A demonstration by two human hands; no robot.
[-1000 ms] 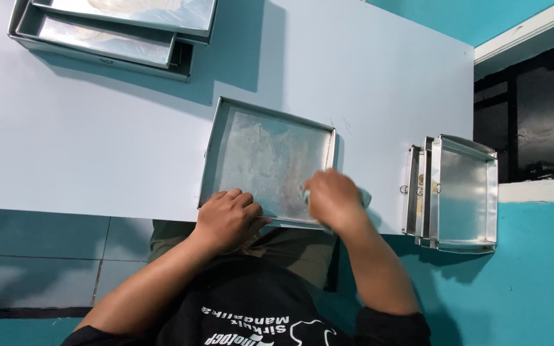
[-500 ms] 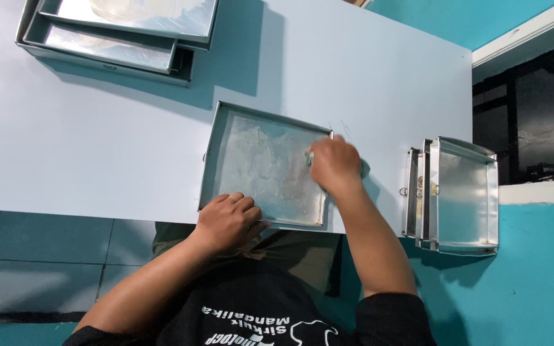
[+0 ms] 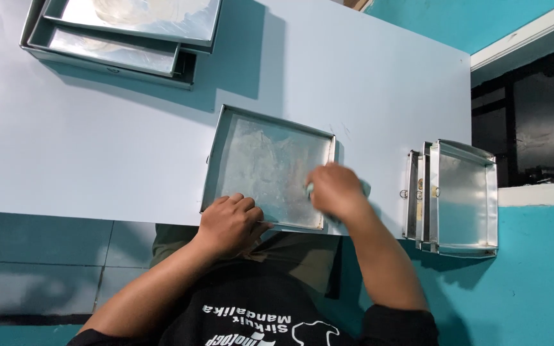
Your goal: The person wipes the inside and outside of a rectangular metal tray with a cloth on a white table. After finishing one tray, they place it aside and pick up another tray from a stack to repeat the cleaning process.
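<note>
Metal tray (image 3: 261,160) gripped by left hand (image 3: 231,221); right hand (image 3: 335,191) clutches cloth (image 3: 309,189).

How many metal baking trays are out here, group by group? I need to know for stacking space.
Tray under the hands: 1
Trays stacked at the far left: 3, as far as I can tell
Trays standing on edge at the right: 3, as far as I can tell
Total: 7
</note>
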